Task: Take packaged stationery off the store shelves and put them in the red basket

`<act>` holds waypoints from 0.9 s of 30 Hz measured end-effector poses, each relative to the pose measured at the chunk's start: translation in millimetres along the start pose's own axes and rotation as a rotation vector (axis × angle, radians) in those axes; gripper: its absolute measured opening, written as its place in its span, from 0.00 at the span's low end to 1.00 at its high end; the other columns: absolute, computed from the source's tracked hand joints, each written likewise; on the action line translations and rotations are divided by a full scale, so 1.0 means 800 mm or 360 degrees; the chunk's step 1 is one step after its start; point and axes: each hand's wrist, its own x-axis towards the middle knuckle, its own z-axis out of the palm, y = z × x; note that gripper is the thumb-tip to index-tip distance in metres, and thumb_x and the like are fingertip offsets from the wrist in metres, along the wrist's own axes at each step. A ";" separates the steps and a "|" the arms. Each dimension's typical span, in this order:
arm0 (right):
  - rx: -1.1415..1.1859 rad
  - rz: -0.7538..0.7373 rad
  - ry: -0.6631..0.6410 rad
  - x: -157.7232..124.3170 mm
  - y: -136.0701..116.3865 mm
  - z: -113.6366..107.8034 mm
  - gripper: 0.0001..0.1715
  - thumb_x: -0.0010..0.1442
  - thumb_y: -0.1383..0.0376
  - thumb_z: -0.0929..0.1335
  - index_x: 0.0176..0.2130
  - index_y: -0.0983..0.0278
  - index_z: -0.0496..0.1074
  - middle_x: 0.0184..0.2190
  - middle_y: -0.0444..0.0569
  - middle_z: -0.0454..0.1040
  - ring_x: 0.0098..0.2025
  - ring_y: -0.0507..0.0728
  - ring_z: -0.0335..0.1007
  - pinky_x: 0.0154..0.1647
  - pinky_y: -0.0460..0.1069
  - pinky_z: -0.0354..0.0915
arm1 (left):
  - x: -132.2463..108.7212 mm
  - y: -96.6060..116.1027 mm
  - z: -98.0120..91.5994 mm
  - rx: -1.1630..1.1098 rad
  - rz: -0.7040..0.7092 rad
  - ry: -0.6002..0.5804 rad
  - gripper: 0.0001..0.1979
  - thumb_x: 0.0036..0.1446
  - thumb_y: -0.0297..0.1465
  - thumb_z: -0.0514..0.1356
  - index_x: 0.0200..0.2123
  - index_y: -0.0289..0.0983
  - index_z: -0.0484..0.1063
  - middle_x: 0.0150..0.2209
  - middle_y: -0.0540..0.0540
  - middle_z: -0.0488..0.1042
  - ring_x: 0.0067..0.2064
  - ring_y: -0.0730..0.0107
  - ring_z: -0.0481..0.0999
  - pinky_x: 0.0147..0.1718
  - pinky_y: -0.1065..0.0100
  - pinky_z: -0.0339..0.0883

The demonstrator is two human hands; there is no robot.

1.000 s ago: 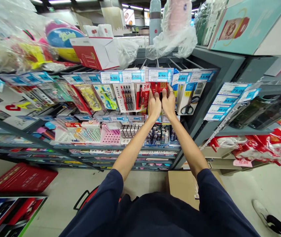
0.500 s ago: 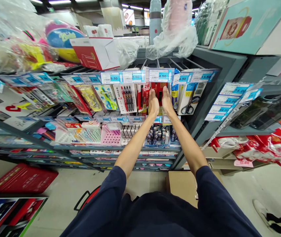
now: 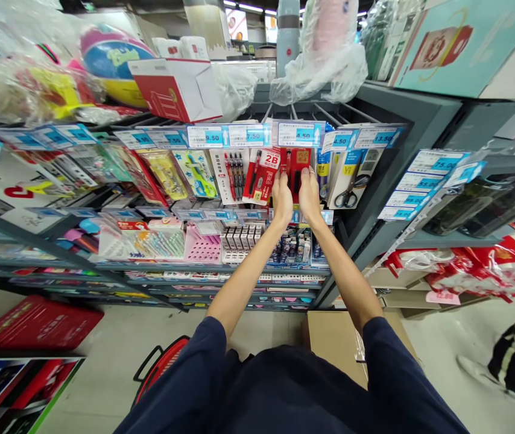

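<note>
Head view: left hand (image 3: 283, 196) and right hand (image 3: 310, 193) part-curled at either side of red carded pack (image 3: 302, 158), hung under price tag (image 3: 301, 134) — grip or mere touch, can't tell. Looks like a squaring-up step — next move likely calls for even pressure.

Along the hanging rail, one price tag (image 3: 207, 137) reads 9.50, and the next tag (image 3: 247, 136) 7.50. The middle tag (image 3: 299, 134) shows 4.50, the tag to its right (image 3: 339, 141) also 4.50, and the last tag (image 3: 379, 137) 13.50. A red-and-white pack (image 3: 263, 176) bears "2B". On the right-hand post, the top label (image 3: 436, 161) reads 75.00; the labels below it are too blurred to read surely, as is the print on a pink sign (image 3: 442, 298).
</note>
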 end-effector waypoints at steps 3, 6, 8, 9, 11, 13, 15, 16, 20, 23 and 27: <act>-0.0033 -0.0053 0.0038 -0.007 -0.001 0.001 0.40 0.68 0.38 0.54 0.65 0.59 0.62 0.61 0.53 0.72 0.64 0.59 0.68 0.69 0.61 0.59 | -0.009 0.005 0.003 -0.0045 -0.0006 0.0096 0.23 0.72 0.40 0.46 0.62 0.41 0.67 0.65 0.46 0.70 0.67 0.67 0.68 0.67 0.64 0.60; -0.0087 -0.0106 0.0043 -0.012 0.001 0.000 0.41 0.68 0.38 0.53 0.67 0.57 0.61 0.63 0.52 0.71 0.64 0.59 0.67 0.68 0.61 0.60 | -0.013 0.009 0.004 -0.0003 -0.0023 0.0100 0.23 0.72 0.40 0.46 0.63 0.43 0.68 0.65 0.47 0.70 0.67 0.65 0.68 0.67 0.63 0.60; -0.0103 -0.0140 0.0035 -0.014 0.002 0.000 0.41 0.68 0.37 0.53 0.67 0.56 0.60 0.64 0.52 0.70 0.65 0.59 0.66 0.69 0.61 0.59 | -0.015 0.013 0.002 0.0026 -0.0019 0.0096 0.23 0.71 0.40 0.47 0.63 0.44 0.67 0.66 0.47 0.69 0.67 0.64 0.68 0.67 0.61 0.59; -0.0106 -0.0150 0.0024 -0.014 0.002 0.000 0.41 0.68 0.37 0.53 0.67 0.57 0.59 0.64 0.53 0.69 0.65 0.59 0.66 0.69 0.60 0.59 | -0.017 0.015 0.002 0.0031 -0.0004 0.0095 0.22 0.71 0.40 0.47 0.64 0.44 0.67 0.66 0.48 0.69 0.67 0.64 0.68 0.68 0.60 0.59; -0.0118 -0.0149 0.0008 -0.013 0.004 0.000 0.42 0.68 0.37 0.54 0.67 0.58 0.60 0.63 0.54 0.71 0.64 0.60 0.67 0.68 0.60 0.60 | -0.023 0.019 -0.001 0.0028 0.0046 0.0076 0.22 0.71 0.38 0.47 0.64 0.44 0.67 0.66 0.48 0.69 0.67 0.65 0.68 0.68 0.60 0.58; -0.0140 -0.0145 0.0030 -0.011 0.007 0.000 0.41 0.68 0.37 0.54 0.65 0.59 0.62 0.61 0.56 0.72 0.63 0.60 0.68 0.67 0.60 0.61 | -0.035 0.023 -0.006 0.0033 0.0093 0.0040 0.22 0.71 0.37 0.47 0.64 0.45 0.67 0.67 0.48 0.68 0.68 0.66 0.66 0.69 0.61 0.57; -0.0153 -0.0159 0.0088 -0.010 0.011 -0.001 0.39 0.68 0.39 0.55 0.62 0.61 0.65 0.60 0.56 0.73 0.62 0.60 0.69 0.67 0.60 0.61 | -0.053 0.025 -0.016 0.0048 0.0091 0.0013 0.21 0.71 0.37 0.49 0.64 0.44 0.66 0.68 0.47 0.66 0.71 0.66 0.62 0.70 0.61 0.55; -0.0148 -0.0172 0.0120 -0.010 0.013 -0.002 0.38 0.68 0.39 0.56 0.61 0.61 0.66 0.59 0.57 0.73 0.62 0.60 0.69 0.67 0.60 0.62 | -0.062 0.026 -0.023 0.0055 0.0082 -0.0003 0.21 0.70 0.36 0.50 0.63 0.44 0.66 0.68 0.46 0.65 0.71 0.66 0.61 0.70 0.60 0.55; -0.0053 -0.0210 0.0158 -0.010 0.022 -0.005 0.35 0.68 0.41 0.59 0.61 0.61 0.66 0.60 0.57 0.73 0.62 0.60 0.70 0.66 0.61 0.63 | -0.083 0.035 -0.060 0.0157 0.0252 0.0015 0.19 0.69 0.36 0.53 0.60 0.43 0.69 0.63 0.41 0.71 0.65 0.64 0.70 0.67 0.58 0.62; -0.0013 -0.0216 0.0150 -0.007 0.023 -0.006 0.38 0.66 0.40 0.61 0.63 0.62 0.64 0.62 0.58 0.70 0.63 0.59 0.69 0.67 0.62 0.63 | -0.064 0.043 -0.083 0.0343 0.0515 0.0077 0.17 0.69 0.36 0.52 0.57 0.44 0.71 0.63 0.42 0.71 0.66 0.63 0.68 0.68 0.56 0.59; -0.0067 -0.0319 0.0217 0.006 0.020 -0.002 0.38 0.64 0.40 0.65 0.61 0.61 0.65 0.58 0.57 0.73 0.62 0.60 0.70 0.66 0.62 0.64 | -0.011 0.039 -0.090 0.0615 0.0815 0.0045 0.16 0.69 0.34 0.52 0.56 0.41 0.73 0.65 0.42 0.68 0.68 0.60 0.65 0.71 0.53 0.55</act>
